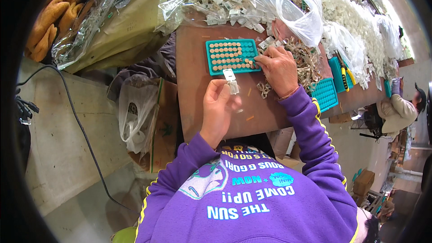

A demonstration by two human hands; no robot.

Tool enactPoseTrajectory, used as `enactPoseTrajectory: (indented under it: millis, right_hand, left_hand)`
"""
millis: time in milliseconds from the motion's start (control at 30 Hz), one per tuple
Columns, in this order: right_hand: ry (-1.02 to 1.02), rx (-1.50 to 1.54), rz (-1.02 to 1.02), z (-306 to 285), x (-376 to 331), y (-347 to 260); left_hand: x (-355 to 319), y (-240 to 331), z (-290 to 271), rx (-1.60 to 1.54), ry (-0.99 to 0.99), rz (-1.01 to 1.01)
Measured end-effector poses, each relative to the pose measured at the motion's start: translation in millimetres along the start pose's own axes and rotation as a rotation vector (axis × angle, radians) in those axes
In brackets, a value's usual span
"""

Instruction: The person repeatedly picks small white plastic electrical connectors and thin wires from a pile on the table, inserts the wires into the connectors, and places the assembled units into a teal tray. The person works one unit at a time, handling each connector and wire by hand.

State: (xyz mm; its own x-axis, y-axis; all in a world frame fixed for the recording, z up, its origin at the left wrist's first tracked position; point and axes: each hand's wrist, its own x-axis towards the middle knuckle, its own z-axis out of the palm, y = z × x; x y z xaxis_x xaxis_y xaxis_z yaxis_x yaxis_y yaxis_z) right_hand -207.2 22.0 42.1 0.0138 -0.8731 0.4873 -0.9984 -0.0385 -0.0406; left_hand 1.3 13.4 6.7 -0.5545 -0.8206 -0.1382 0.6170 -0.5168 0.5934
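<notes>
In front of me on the brown table (191,92) lies a teal tray (208,57) with rows of small round tan discs (220,56). My left hand (217,108) pinches a small white plastic case (232,86) with its lid swung up, just off the tray's near edge. The fingertips of my right hand (278,67) are pressed together at the tray's near right corner, over the last discs there. What those fingers hold, if anything, is too small to make out. Several pockets at the tray's far right show teal, without discs.
Tangled tan cords (303,60) pile up right of my right hand. Beyond the tray lie many small clear cases (225,4) under plastic film. A second teal tray (325,94) and yellow-handled pliers (345,74) are at the right. Another person (399,110) sits far right.
</notes>
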Motion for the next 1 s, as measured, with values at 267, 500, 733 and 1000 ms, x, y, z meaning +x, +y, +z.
enactPoseTrajectory:
  millis: [267, 500, 733, 1000]
  right_hand:
    - [-0.005, 0.13, 0.033, -3.2, 3.5, 2.4]
    - [-0.077, 0.402, 0.103, -18.0, 6.0, 5.1]
    - [-0.218, 0.28, 0.014, -5.8, 3.9, 1.4]
    - [-0.088, 0.607, 0.139, -44.7, 1.3, -34.1]
  left_hand:
    - [4.0, -1.5, 0.2, -0.058, 0.043, -0.038]
    - [6.8, -2.0, -3.1, -0.025, -0.021, -0.034]
    - [4.6, -0.2, 1.5, 0.002, 0.003, -0.046]
    - [5.2, -1.5, -1.3, -0.013, -0.008, -0.033]
